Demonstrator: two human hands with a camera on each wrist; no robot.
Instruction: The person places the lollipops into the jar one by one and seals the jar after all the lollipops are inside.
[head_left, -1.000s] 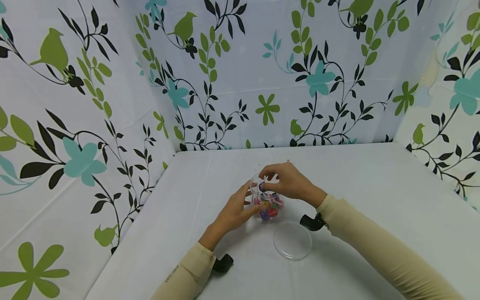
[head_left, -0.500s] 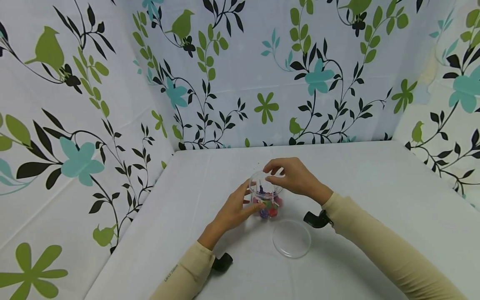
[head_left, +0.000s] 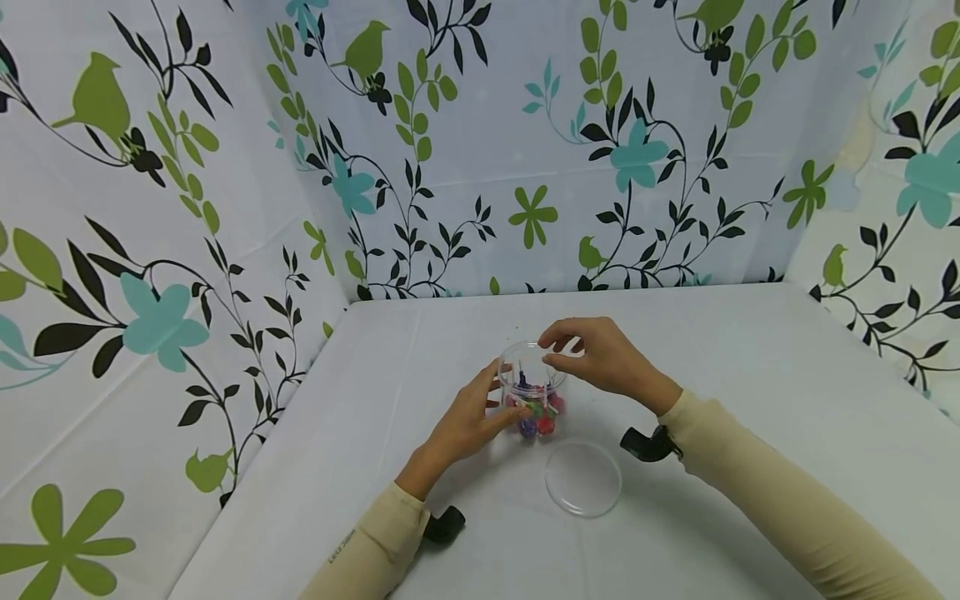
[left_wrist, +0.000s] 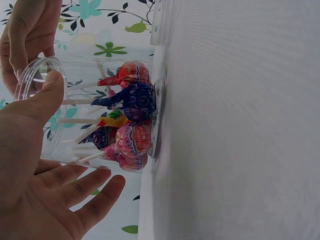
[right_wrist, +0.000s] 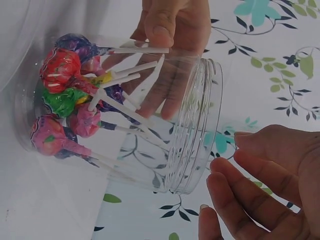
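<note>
A clear plastic jar (head_left: 534, 385) stands upright on the table, its mouth uncovered. Several wrapped lollipops (right_wrist: 60, 70), in red, blue, green and pink, rest heads down inside it with white sticks pointing up. My left hand (head_left: 468, 421) holds the jar from the left side, thumb on the near wall and fingers round behind. At the right of the jar's rim is my right hand (head_left: 611, 357), fingers loosely bent, with nothing between them. In the right wrist view its fingertips (right_wrist: 218, 166) are just beyond the rim.
A round clear lid (head_left: 584, 479) lies on the white table (head_left: 420, 358) in front of the jar. A patterned cloth (head_left: 465, 175) hangs behind and along both sides. Black wrist cameras (head_left: 648, 444) sit under the sleeves.
My right hand has let go of a blue-wrapped lollipop in the jar's mouth and moved right, to the rim. The left hand stays on the jar.
</note>
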